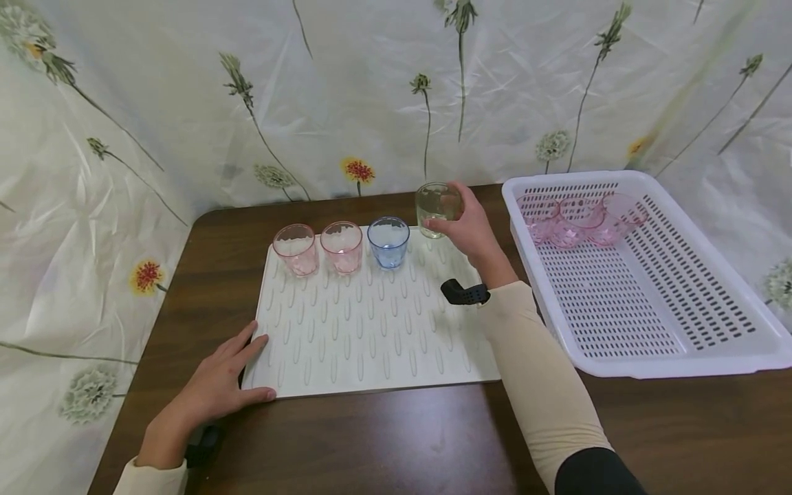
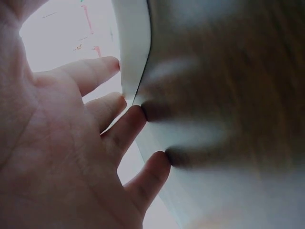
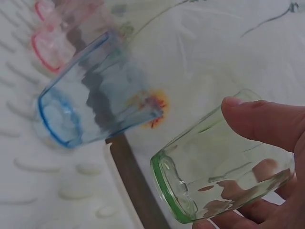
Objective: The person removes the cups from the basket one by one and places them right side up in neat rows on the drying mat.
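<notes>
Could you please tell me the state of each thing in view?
White mat: flat on the table
Blue glass: upright, unheld
Two pink glasses: upright, unheld
Green glass: held roughly upright; contact with mat unclear
White basket: open-topped, containing more pink glasses
Left hand: spread at the mat's edge
Right hand: gripping the green glass

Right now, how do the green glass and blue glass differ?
The green glass is tinted pale green, the blue glass blue. The right hand grips the green glass; no hand touches the blue glass. The green glass is nearer the white basket, while the blue glass stands next to a pink glass. Both are see-through and mouth up.
</notes>
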`<state>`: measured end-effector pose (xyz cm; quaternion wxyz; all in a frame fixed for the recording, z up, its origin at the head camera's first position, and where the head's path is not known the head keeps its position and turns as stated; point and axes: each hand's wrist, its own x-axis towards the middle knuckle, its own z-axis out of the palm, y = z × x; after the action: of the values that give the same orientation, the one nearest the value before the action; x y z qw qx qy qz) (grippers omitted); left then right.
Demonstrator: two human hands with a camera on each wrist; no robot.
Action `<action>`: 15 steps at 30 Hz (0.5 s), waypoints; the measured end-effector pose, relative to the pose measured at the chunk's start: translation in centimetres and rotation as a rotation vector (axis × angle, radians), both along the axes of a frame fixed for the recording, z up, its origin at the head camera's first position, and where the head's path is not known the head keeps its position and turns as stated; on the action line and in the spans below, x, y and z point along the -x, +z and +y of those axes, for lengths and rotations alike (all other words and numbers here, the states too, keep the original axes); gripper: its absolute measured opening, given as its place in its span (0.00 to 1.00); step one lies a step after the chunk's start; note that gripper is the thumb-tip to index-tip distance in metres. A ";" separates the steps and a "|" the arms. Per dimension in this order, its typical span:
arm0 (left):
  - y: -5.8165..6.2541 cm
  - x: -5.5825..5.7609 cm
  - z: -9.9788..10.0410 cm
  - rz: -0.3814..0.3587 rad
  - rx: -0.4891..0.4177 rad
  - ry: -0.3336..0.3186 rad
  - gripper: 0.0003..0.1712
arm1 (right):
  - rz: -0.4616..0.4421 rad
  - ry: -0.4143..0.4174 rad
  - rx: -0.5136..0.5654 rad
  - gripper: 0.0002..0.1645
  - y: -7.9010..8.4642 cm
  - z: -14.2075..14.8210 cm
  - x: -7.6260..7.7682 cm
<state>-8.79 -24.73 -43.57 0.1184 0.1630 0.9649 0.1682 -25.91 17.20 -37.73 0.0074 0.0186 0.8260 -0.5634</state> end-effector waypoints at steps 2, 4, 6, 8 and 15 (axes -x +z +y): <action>0.0 0.0 0.0 0.001 0.001 0.005 0.55 | -0.005 0.000 -0.016 0.54 -0.5 0.2 -0.2; 0.0 0.0 -0.1 0.000 0.004 0.011 0.55 | -0.014 0.003 -0.031 0.54 -0.9 0.3 -0.4; 0.0 0.0 0.0 0.008 0.004 0.008 0.55 | -0.025 0.011 -0.039 0.54 -1.4 0.5 -0.5; 0.1 0.0 0.0 0.009 0.005 0.007 0.55 | -0.039 0.016 -0.045 0.54 -1.8 0.6 -0.7; 0.2 0.0 0.2 -0.003 0.015 0.005 0.55 | -0.075 0.037 -0.063 0.54 -2.8 0.8 -0.9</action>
<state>-8.80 -24.55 -43.37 0.1206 0.1595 0.9664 0.1617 -25.01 17.96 -40.50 0.0482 0.0248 0.8426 -0.5358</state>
